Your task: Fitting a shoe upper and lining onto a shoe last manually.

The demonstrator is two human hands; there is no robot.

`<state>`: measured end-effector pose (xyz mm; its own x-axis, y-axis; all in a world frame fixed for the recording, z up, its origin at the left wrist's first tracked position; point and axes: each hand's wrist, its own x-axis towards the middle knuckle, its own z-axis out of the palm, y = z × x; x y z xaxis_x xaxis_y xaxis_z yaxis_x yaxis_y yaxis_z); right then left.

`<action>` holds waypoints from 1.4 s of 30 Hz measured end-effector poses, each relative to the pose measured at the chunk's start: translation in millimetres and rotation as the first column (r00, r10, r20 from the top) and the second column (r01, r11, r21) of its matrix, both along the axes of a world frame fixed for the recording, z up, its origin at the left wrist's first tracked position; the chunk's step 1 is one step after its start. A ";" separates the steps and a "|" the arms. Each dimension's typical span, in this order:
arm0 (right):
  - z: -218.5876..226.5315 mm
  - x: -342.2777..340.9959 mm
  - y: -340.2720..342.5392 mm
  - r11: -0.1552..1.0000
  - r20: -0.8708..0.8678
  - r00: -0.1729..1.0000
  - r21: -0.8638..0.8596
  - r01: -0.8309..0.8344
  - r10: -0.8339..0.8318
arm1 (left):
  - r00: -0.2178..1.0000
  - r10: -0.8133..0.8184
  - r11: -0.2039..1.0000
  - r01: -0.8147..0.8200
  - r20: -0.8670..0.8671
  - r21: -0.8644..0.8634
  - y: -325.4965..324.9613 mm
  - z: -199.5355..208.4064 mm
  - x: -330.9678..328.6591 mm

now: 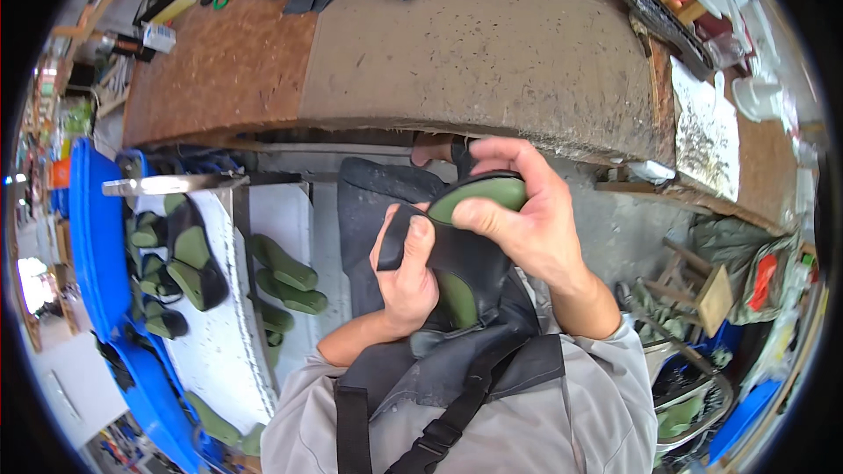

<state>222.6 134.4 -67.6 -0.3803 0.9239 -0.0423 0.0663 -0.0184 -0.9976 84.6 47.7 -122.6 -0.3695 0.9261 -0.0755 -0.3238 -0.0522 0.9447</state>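
Holding the shoe near the middle of the view, toward 3 o'clock, takes both hands. The right hand, at 3 o'clock of the green sole, grips it with the thumb flat on the green face and the fingers curled over the dark far rim. The left hand, toward 7 o'clock, pinches a black flap under its thumb; its fingertips are mostly hidden, so I cannot tell how firmly they close. The step looks like working the black edge around the sole. To do it well, keep the left pinch steady, spread the right thumb's pressure broadly so the green face does not dent, and check the rim for gaps bit by bit. Too hard a pull could skew the shoe; resting it against the black apron, toward 6 o'clock, should steady it
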 end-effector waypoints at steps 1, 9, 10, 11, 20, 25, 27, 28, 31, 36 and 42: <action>-2.6 1.3 0.4 0.997 -0.079 0.997 -0.071 0.005 -0.011 | 0.987 0.000 0.999 0.008 -0.163 0.047 -0.2 7.3 -3.7; -41.4 20.6 -8.7 0.984 -0.636 0.754 0.163 -0.076 0.164 | 0.930 -0.049 0.935 0.172 -0.365 0.311 -15.3 33.6 -2.3; -42.3 19.9 -9.4 0.977 -0.666 0.722 0.206 -0.061 0.186 | 0.935 -0.048 0.935 0.166 -0.352 0.314 -15.8 33.4 -3.1; -39.5 19.9 -14.7 0.978 -0.669 0.725 0.208 -0.028 0.163 | 0.937 -0.063 0.928 0.182 -0.345 0.326 -16.8 33.4 -3.4; -31.2 22.8 -30.0 0.952 -0.657 0.730 0.305 0.032 0.186 | 0.924 -0.126 0.911 0.252 -0.362 0.327 -19.4 42.2 -9.3; -30.7 21.5 -33.0 0.950 -0.637 0.748 0.311 0.031 0.184 | 0.923 -0.221 0.917 0.307 -0.314 0.255 -19.4 46.5 -14.1; -31.9 21.5 -34.2 0.949 -0.635 0.749 0.314 0.031 0.186 | 0.916 -0.285 0.910 0.351 -0.282 0.219 -17.5 46.7 -17.9; -31.1 21.8 -34.5 0.947 -0.620 0.765 0.318 0.039 0.176 | 0.902 -0.357 0.896 0.404 -0.242 0.183 -16.6 47.5 -20.2; -27.9 23.6 -36.4 0.940 -0.585 0.789 0.341 0.030 0.187 | 0.813 -0.561 0.813 0.576 -0.156 0.082 -8.8 53.2 -37.6; -27.7 22.7 -36.0 0.922 -0.544 0.805 0.388 -0.008 0.236 | 0.417 -0.865 0.431 0.902 0.279 -0.011 29.6 51.8 -50.2; -30.5 18.8 -28.6 0.921 -0.592 0.768 0.389 0.006 0.244 | 0.102 -0.944 0.097 0.995 0.314 -0.032 61.9 20.4 -37.7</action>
